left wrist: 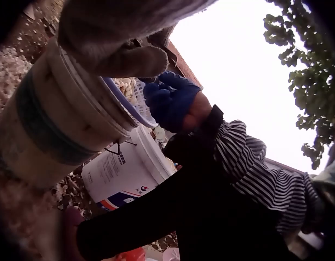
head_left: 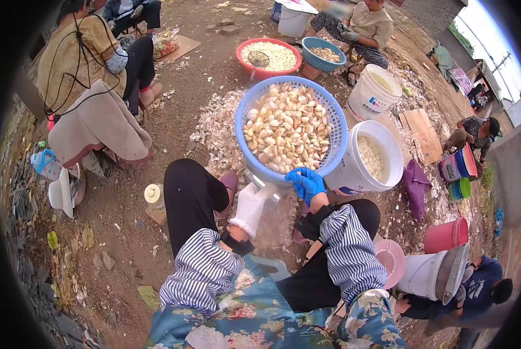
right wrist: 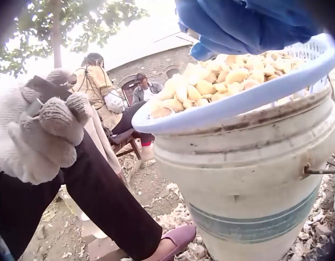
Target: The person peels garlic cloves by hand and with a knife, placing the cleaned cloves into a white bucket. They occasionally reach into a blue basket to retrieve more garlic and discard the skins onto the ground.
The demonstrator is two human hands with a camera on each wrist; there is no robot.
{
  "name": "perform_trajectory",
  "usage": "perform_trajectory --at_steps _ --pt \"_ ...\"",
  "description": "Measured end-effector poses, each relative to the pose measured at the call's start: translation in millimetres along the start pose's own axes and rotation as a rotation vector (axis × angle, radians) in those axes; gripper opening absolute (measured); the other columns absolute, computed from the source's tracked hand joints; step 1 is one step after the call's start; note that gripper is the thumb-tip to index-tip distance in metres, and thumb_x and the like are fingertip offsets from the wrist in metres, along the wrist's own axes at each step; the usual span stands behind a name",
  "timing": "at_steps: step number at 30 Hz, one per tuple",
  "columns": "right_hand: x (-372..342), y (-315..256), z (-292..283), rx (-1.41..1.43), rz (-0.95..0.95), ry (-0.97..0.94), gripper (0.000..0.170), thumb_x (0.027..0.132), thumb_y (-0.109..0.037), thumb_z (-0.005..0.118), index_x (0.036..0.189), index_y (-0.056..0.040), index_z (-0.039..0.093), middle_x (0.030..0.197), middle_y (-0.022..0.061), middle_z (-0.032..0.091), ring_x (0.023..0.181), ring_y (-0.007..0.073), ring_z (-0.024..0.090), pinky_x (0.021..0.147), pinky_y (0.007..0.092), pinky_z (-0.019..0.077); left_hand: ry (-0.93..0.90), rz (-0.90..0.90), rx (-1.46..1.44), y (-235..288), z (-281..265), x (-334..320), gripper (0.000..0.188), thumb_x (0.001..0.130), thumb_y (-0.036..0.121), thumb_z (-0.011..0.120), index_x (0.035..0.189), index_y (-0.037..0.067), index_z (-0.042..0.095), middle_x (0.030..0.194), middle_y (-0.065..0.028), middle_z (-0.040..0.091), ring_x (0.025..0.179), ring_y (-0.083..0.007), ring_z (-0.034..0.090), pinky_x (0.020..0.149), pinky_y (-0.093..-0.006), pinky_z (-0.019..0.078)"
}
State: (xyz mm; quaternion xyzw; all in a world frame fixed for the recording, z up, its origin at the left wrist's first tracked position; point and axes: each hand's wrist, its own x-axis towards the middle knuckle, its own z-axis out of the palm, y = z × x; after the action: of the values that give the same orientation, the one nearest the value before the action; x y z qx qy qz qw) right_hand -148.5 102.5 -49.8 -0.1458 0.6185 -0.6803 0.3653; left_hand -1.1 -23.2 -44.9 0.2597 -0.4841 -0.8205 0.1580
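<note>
A blue basket (head_left: pixel 340 152) full of garlic cloves (head_left: pixel 286 128) sits on a pale bucket (right wrist: pixel 238 179) with a green band. My left hand (head_left: pixel 251 209), in a white knit glove, grips a small metal-bladed tool (head_left: pixel 254 179) by the basket's near rim; the right wrist view shows its fingers (right wrist: pixel 61 122) curled round the grey metal. My right hand (head_left: pixel 307 185), in a blue glove, is at the basket's near right rim, its fingers bent together. Whether anything lies between the blue fingers is hidden.
Right of the basket stand a white bucket (head_left: pixel 359 189) of pale cloves and another white bucket (head_left: pixel 382 81). Beyond are a red basin (head_left: pixel 283 71) and a teal basin (head_left: pixel 324 65). A cloth-draped chair (head_left: pixel 97 125) is at the left. Several people sit around; peelings litter the ground.
</note>
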Motion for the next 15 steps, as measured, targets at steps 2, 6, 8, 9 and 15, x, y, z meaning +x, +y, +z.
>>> perform_trajectory --at_steps 2,6,8,9,15 --pt "-15.6 -9.6 11.7 0.092 0.035 -0.060 0.025 0.083 -0.019 0.065 0.101 -0.0012 0.066 0.080 0.0008 0.062 0.052 0.0057 0.044 0.044 0.0185 0.0332 -0.009 0.074 -0.061 7.9 2.6 -3.5 0.017 0.089 0.018 0.063 0.097 0.002 0.061 0.080 -0.0065 0.067 0.065 -0.0103 0.062 0.054 -0.0224 0.0494" --pt "-29.1 -2.1 23.6 0.221 0.156 -0.056 0.023 0.084 -0.020 0.066 0.101 -0.0049 0.066 0.072 -0.0019 0.056 0.056 0.0059 0.046 0.045 0.0197 0.0316 -0.037 0.172 -0.108 21.4 7.3 -11.8 0.021 0.090 0.014 0.062 0.104 -0.001 0.060 0.093 -0.0103 0.069 0.077 -0.0146 0.066 0.067 -0.0250 0.0541" --pt "-28.0 10.7 25.9 0.231 0.174 0.024 0.025 0.086 -0.024 0.066 0.102 -0.0052 0.064 0.075 0.0009 0.059 0.058 0.0086 0.051 0.046 0.0205 0.0342 -0.030 0.194 -0.083 20.2 9.4 -13.1 0.021 0.090 0.012 0.061 0.106 -0.002 0.060 0.094 -0.0103 0.068 0.080 -0.0145 0.066 0.069 -0.0256 0.0542" --pt "-26.9 13.8 25.8 0.253 0.186 0.024 0.025 0.087 -0.025 0.065 0.102 -0.0054 0.063 0.075 0.0021 0.060 0.059 0.0102 0.053 0.046 0.0212 0.0361 -0.028 0.204 -0.069 19.6 10.5 -13.0 0.021 0.090 0.011 0.061 0.106 -0.002 0.060 0.095 -0.0102 0.068 0.081 -0.0145 0.066 0.071 -0.0259 0.0542" --pt "-18.7 20.9 18.9 0.375 0.228 -0.068 0.027 0.090 -0.029 0.062 0.103 -0.0055 0.062 0.077 0.0053 0.061 0.064 0.0153 0.059 0.050 0.0242 0.0432 -0.051 0.197 0.038 19.2 10.4 -10.0 0.020 0.089 0.009 0.061 0.106 -0.001 0.062 0.097 -0.0083 0.068 0.084 -0.0129 0.064 0.073 -0.0261 0.0534"
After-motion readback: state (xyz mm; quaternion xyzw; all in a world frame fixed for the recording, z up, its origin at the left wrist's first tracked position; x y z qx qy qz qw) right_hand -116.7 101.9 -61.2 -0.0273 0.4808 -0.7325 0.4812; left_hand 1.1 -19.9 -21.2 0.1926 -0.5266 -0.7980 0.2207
